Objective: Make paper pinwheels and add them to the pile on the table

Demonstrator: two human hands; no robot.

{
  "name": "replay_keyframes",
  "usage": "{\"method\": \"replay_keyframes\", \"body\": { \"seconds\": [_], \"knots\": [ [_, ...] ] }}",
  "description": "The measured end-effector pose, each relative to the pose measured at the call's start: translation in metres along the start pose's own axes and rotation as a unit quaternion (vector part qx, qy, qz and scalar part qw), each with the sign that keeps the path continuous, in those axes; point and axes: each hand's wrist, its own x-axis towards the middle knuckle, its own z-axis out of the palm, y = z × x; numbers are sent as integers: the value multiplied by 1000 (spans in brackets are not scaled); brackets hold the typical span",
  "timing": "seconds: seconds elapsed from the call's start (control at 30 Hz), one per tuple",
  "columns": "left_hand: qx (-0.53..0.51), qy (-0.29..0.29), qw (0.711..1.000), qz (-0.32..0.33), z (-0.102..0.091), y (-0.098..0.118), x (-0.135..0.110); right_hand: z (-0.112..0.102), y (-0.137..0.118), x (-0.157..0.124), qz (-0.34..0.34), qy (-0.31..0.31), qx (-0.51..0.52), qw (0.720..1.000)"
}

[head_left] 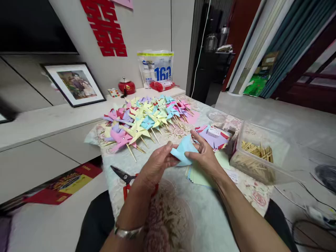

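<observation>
A light blue piece of paper (185,151), partly folded or curled, is held between both hands above the table. My left hand (160,158) grips its left edge, thumb on top. My right hand (203,152) pinches the right side, with its thumb pressed on the paper's face. Below my right hand lies a stack of pale green and yellow paper sheets (196,176). Scissors with red handles (127,177) rest partly under my left forearm. Beyond the hands, many finished paper pinwheels (147,120) on sticks lie in a pile.
On the right stands a clear plastic box (252,168) of short wooden sticks (258,152). Cut colored papers (210,138) with a small white box on them lie beside it. A framed picture (76,84), a red pot (126,86) and a plastic bag (156,68) stand behind the table.
</observation>
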Motion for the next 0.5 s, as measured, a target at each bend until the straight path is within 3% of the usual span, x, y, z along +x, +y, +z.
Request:
{"method": "replay_keyframes", "body": {
  "seconds": [0.27,0.37,0.5],
  "knots": [
    [-60,122,990,46,35,-29,-1,4,3,3,-9,32,10,999],
    [-51,165,983,59,34,-36,1,5,5,2,-2,24,2,1000],
    [-50,174,982,57,25,-41,0,6,5,0,16,5,1,1000]
  ]
}}
